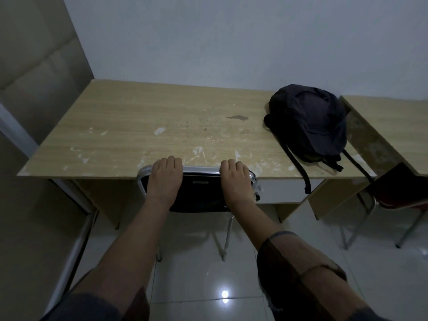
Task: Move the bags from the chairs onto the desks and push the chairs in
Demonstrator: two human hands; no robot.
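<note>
A dark backpack (308, 121) lies on the right end of a worn wooden desk (143, 126), its straps hanging over the front edge. A black chair with a chrome frame (199, 193) stands tucked against the desk's front edge, its seat hidden under the desktop. My left hand (165, 176) grips the left part of the backrest's top rail. My right hand (235, 179) grips the right part of the same rail. Both hands have their fingers curled over the rail.
A second wooden desk (391, 126) adjoins on the right, with a red-seated chair (398, 202) standing out in front of it. A padded wall panel (39, 72) and a metal frame (76, 235) line the left side. White glossy tiles cover the floor (208, 274).
</note>
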